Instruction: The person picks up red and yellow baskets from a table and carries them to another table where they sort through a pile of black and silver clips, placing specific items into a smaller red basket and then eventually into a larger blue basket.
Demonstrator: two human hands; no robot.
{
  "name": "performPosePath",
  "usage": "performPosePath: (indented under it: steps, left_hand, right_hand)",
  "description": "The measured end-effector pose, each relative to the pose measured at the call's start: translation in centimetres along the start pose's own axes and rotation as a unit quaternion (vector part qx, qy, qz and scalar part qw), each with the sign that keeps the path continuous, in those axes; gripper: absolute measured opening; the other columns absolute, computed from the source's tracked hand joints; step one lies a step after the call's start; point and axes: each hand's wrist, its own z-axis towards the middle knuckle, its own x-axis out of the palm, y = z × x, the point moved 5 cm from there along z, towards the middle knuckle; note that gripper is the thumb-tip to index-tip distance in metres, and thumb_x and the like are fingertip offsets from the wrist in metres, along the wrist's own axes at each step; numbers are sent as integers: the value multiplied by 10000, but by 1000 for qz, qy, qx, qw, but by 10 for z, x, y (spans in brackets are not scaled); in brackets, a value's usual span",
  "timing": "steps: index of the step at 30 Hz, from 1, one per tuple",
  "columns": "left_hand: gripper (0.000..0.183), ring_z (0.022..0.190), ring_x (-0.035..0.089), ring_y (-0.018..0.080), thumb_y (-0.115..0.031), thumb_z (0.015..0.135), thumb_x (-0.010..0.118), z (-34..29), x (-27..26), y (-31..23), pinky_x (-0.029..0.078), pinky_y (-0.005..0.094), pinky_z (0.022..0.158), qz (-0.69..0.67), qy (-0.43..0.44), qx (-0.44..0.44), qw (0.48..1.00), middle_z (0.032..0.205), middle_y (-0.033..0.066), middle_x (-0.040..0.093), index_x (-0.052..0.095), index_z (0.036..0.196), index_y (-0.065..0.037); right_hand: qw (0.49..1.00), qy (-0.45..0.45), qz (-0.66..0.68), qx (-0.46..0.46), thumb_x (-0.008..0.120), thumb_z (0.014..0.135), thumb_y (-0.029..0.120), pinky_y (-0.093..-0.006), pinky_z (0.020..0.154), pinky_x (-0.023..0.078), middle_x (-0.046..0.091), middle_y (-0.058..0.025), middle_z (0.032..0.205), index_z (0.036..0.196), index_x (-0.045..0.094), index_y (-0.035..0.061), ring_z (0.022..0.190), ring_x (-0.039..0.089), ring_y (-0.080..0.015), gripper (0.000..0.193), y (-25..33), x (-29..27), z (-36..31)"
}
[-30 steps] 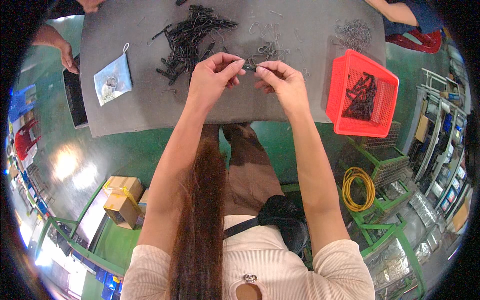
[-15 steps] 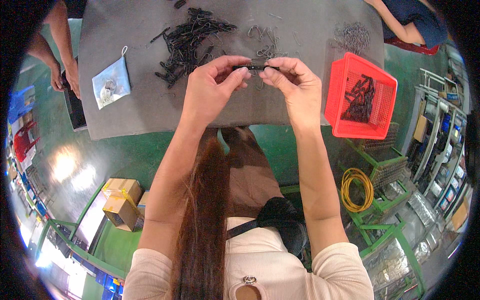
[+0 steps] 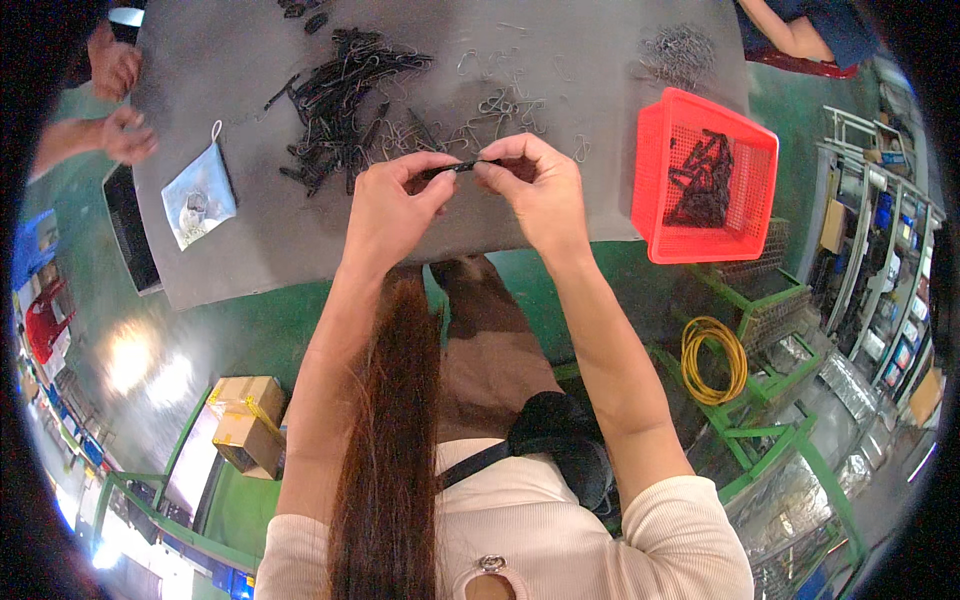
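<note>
**Black strip pinched between 2 hands over the grey counter**

Grey felt-like covering tops the counter (image 3: 300,250). Above its near edge, the left hand (image 3: 392,205) and the right hand (image 3: 535,190) meet at fingertip height, each with a narrow grip closed on 1 end of a small black strip (image 3: 462,166), which spans the gap between them. Whether a wire hook is already fitted to it is too small to tell.

Toward the far edge lies a large heap of black strips (image 3: 340,100), with loose wire hooks (image 3: 500,105) scattered just right of it and another wire cluster (image 3: 680,50) near the far right corner. At the right edge, a red basket (image 3: 655,190) holds a modest pile of black pieces. Judging by the heap against the basket's contents, most of the work looks left. A pale blue pouch (image 3: 198,195) rests near the left edge.
</note>
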Motion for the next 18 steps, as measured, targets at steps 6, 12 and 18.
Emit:
performPosePath:
  steps: [6,12,18]
  left_hand:
    - [212,558,556,72,-137,752,573,7,-6,16,423,199,517,-27,-19,-20,999,684,50,630,627,913,-11]
    - [266,573,542,75,-167,809,534,10,-9,22,388,188,502,-115,-27,-57,991,818,52,630,566,1023,-12]
    - [316,574,545,77,-202,853,477,9,-5,20,381,179,511,-183,8,-79,980,901,57,621,489,1116,-27]
  right_hand:
    - [981,-65,-180,-10,640,704,186,-285,687,456,627,-87,785,834,622,31,728,590,-165,203,-35,-46,50]
    - [859,-183,-478,1,607,740,253,-378,740,436,576,-121,924,856,603,65,883,555,-271,221,-49,-92,93]
    - [901,-82,-426,11,589,765,179,-330,636,451,590,-112,823,834,584,45,721,580,-217,150,-44,-76,90]
